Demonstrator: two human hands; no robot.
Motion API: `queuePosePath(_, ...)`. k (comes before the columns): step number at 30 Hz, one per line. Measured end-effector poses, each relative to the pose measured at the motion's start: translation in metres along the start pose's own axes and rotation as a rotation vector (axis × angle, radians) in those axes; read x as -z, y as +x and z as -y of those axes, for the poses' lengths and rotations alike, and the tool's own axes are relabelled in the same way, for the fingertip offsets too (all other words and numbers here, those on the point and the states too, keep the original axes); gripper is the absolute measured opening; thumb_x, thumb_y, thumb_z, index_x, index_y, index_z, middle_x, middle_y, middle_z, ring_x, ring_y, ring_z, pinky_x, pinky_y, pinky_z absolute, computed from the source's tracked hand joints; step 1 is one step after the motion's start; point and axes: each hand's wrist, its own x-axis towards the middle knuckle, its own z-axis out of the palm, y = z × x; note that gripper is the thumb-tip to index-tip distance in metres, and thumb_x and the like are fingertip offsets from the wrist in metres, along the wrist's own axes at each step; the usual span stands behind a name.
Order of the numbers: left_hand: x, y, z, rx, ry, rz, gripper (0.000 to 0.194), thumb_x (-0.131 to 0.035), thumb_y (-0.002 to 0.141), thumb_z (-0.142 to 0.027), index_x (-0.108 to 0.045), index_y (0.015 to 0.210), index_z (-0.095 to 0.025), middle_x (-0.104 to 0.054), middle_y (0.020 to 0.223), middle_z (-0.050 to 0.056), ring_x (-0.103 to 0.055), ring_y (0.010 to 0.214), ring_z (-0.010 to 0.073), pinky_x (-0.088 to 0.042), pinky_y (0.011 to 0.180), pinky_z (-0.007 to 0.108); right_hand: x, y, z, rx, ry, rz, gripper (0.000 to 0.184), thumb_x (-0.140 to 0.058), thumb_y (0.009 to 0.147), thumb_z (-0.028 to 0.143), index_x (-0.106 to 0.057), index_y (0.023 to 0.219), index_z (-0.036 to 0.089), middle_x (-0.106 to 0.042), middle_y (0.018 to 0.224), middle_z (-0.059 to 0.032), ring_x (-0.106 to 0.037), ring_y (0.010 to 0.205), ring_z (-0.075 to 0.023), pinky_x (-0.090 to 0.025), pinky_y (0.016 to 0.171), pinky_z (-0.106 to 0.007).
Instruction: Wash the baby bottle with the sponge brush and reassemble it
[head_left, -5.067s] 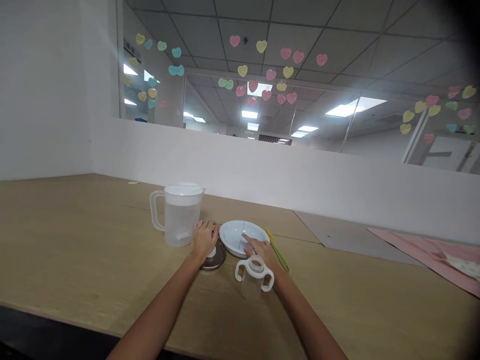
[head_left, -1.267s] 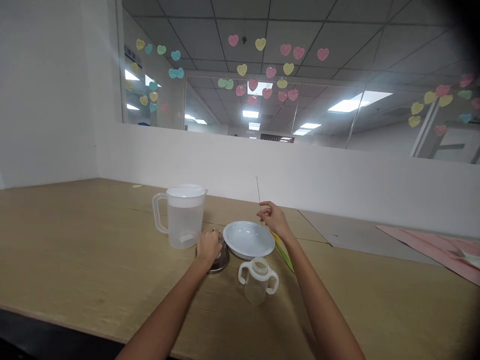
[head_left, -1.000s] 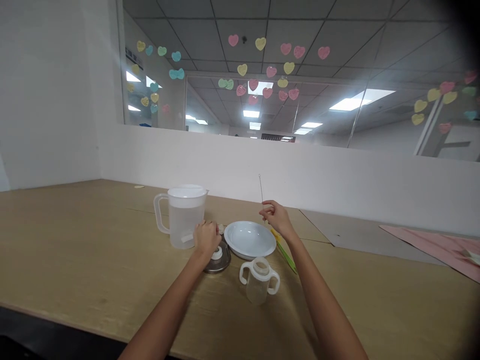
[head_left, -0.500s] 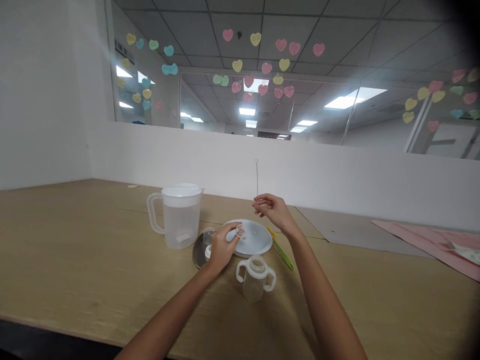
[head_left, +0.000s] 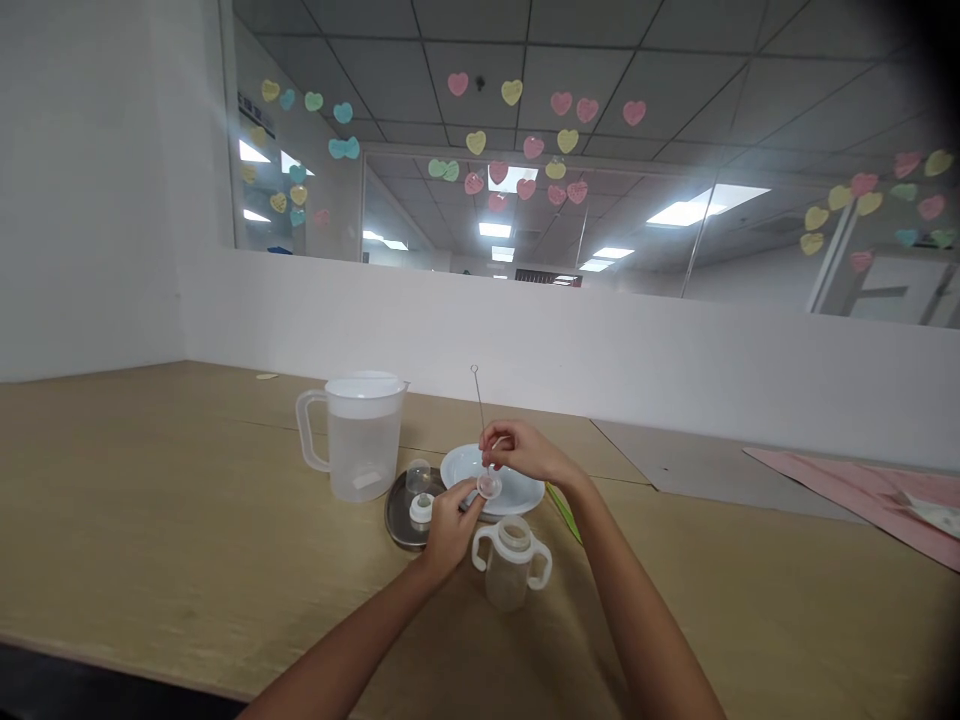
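My left hand [head_left: 452,522] pinches a small clear bottle nipple [head_left: 489,486] by its rim, over the near side of a white bowl [head_left: 528,494]. Between the fingertips of my right hand [head_left: 526,449] is a thin wire brush [head_left: 478,394], its looped end pointing up. The brush's lower end comes down to the nipple; whether it is inside I cannot tell. Just in front of the bowl stands an uncapped baby bottle [head_left: 508,582] with two white handles. A round dark metal tray [head_left: 399,528] beside my left hand carries a white collar ring [head_left: 421,508] and a clear cap [head_left: 418,475].
A translucent measuring jug [head_left: 364,445] with liquid in it stands at the left. A green-handled brush [head_left: 567,516] lies right of the bowl, partly behind my right forearm. Pink cloth [head_left: 832,495] covers the table's far right, and a white wall [head_left: 420,315] closes the back.
My right hand has come down and left with the wire brush, bringing it to the nipple. The brush now leans left. My left hand has moved slightly lower, still with the nipple.
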Motion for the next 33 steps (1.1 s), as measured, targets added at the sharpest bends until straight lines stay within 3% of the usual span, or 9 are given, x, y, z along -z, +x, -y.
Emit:
queuePosePath(11,-0.002,0.000,-0.001,0.038,-0.095,0.001,0.032,-0.042,0.083,-0.036,-0.060,0.099,-0.015,-0.065,0.091,0.004,-0.057,0.082,0.0150,-0.043,0.075,0.022,0.000,0.001,-0.005,-0.028,0.032,0.071,0.009,-0.049,0.066,0.013,-0.054,0.074,0.016,-0.061,0.069,0.0003,-0.059,0.063,-0.0102,-0.047,0.059,-0.021)
queuePosePath(18,0.000,0.003,0.000,0.078,-0.122,-0.037,0.030,-0.043,0.082,-0.038,-0.061,0.088,-0.014,-0.065,0.081,0.003,-0.057,0.079,0.0156,-0.043,0.073,0.023,0.000,0.001,-0.005,0.030,0.166,0.056,0.010,-0.052,0.067,0.016,-0.054,0.078,0.016,-0.062,0.072,-0.0010,-0.060,0.071,-0.0127,-0.048,0.067,-0.025)
queuePosePath(26,0.002,0.006,0.005,0.037,-0.142,-0.060,0.026,-0.045,0.081,-0.035,-0.062,0.083,-0.014,-0.064,0.079,0.003,-0.057,0.077,0.0157,-0.041,0.071,0.022,-0.009,0.008,-0.012,0.023,0.028,-0.004,0.008,-0.052,0.066,0.013,-0.053,0.073,0.015,-0.061,0.069,-0.0004,-0.058,0.065,-0.0110,-0.045,0.060,-0.022)
queuePosePath(33,0.002,0.008,0.011,0.061,-0.158,-0.079,0.027,-0.045,0.081,-0.035,-0.062,0.089,-0.015,-0.065,0.085,0.004,-0.057,0.079,0.0161,-0.041,0.070,0.023,-0.006,0.005,-0.003,0.067,-0.239,-0.064,0.003,-0.056,0.065,0.012,-0.057,0.066,0.014,-0.060,0.064,-0.0001,-0.055,0.061,-0.0097,-0.042,0.059,-0.020)
